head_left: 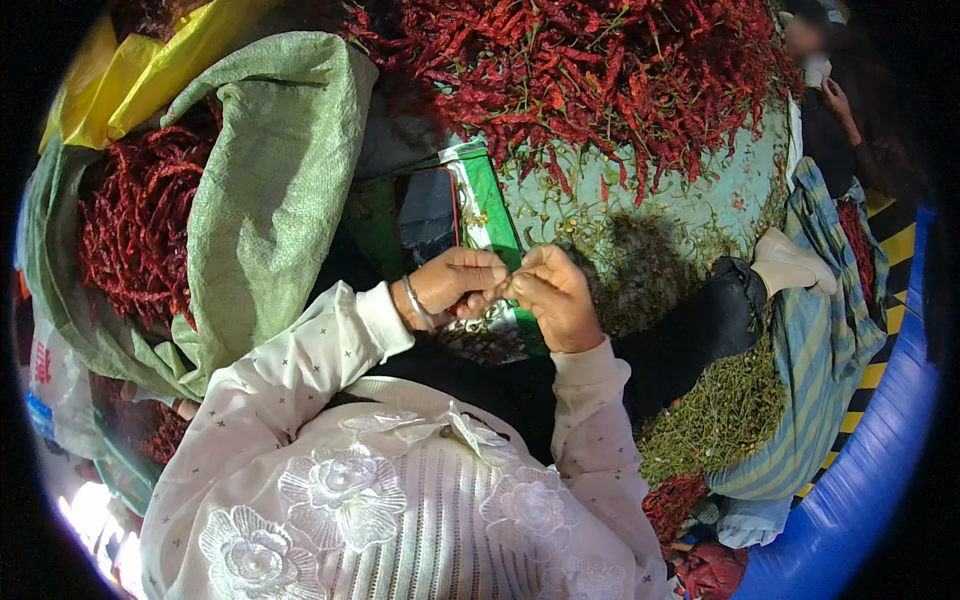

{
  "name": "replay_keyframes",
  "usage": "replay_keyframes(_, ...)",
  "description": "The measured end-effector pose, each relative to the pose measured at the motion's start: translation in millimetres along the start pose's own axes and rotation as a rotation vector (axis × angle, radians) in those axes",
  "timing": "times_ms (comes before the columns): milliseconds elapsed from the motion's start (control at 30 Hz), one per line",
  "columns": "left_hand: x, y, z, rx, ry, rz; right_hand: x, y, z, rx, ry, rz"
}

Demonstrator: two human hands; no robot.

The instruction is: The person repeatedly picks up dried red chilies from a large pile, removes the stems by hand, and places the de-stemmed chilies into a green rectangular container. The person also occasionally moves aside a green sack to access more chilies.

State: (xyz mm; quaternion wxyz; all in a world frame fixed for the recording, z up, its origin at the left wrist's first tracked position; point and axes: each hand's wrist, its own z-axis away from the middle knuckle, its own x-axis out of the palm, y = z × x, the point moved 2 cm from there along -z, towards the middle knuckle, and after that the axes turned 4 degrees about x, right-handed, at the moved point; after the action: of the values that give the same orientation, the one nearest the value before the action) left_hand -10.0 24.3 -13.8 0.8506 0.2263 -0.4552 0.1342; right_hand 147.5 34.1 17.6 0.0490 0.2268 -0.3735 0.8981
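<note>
My left hand (461, 283), with a metal bangle at its wrist, meets my right hand (553, 296) fingertip to fingertip in front of my body. Dark red shows under the left fingers, seemingly a dried red chili (453, 308), mostly hidden by the hand. The right thumb and fingers are pinched against the left fingertips; what they grip is too small to tell. Directly below both hands lies a green-and-white box or packet (495, 206) with a dark panel. Beyond it spreads a large heap of dried red chilies (592, 75), many with stems.
To the left, a pale green woven sack (281, 195) holds dried chilies (146, 225). Loose stems (712, 412) are piled by my leg at right, beside a striped cloth (814, 322). Another person's hand (840, 105) shows at upper right. A blue padded edge (862, 487) curves there.
</note>
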Motion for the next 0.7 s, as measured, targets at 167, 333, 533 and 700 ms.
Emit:
replay_keyframes(167,4,6,-9,0.499,0.226,-1.3,10,5,4,-0.448,0.275,1.006)
replay_keyframes(333,-11,-9,-10,0.562,0.334,-1.37,12,-10,8,-0.518,0.415,0.692)
replay_keyframes(533,-10,-4,-9,0.059,0.2,-0.354,-95,-32,-30,-0.556,0.81,1.312)
replay_keyframes(700,-6,1,-13,0.123,0.218,-0.389,-120,-32,-75,-0.252,0.928,1.503)
